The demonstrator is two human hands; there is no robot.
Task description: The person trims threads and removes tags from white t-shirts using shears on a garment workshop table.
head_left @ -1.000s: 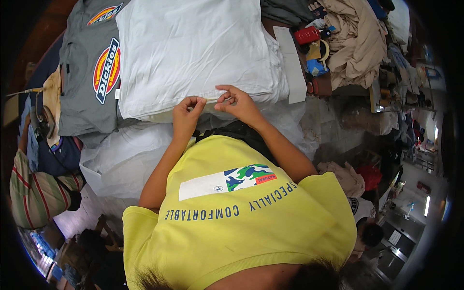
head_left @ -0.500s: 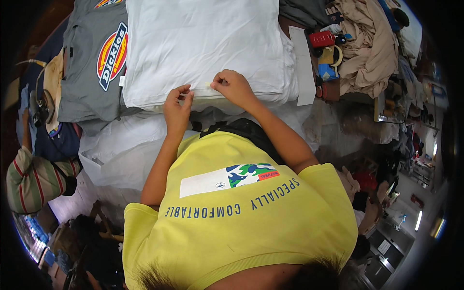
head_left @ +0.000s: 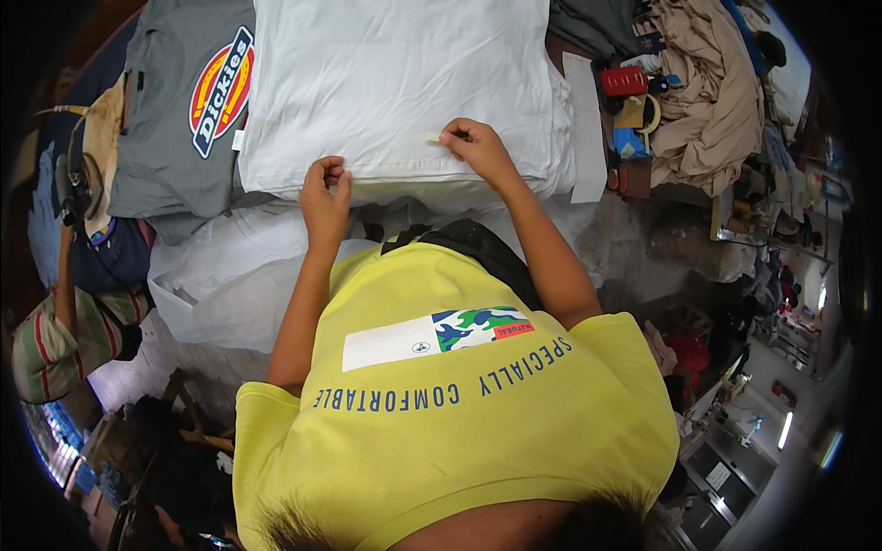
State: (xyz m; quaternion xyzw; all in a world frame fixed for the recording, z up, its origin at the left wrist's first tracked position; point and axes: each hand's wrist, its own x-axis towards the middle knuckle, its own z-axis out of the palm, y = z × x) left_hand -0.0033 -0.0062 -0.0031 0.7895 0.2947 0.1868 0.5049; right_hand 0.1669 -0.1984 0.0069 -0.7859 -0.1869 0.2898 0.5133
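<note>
A stack of white folded cloth (head_left: 395, 83), apparently garments, lies in front of me with its hem toward my body. My left hand (head_left: 324, 197) is at the left part of that hem, fingers curled and thumb close to them, gripping the edge of the cloth. Farther right and slightly higher, my right hand (head_left: 478, 151) pinches a small pale yellow strip (head_left: 432, 137) between thumb and fingertips, just above the white fabric. Left of the stack lies a grey T-shirt (head_left: 165, 119) with a red and yellow printed emblem.
On the right are a white strip of card (head_left: 582, 129), a red box (head_left: 624, 81), a roll of tape (head_left: 652, 114) and heaped beige cloth (head_left: 707, 92). Translucent sheeting (head_left: 230, 266) hangs below the table edge. At far left, another person's striped sleeve (head_left: 55, 344) shows beside an iron (head_left: 78, 188).
My right hand has moved right and slightly away from me, carrying the pale strip. My left hand has shifted a little left along the hem. The other person's arm has moved.
</note>
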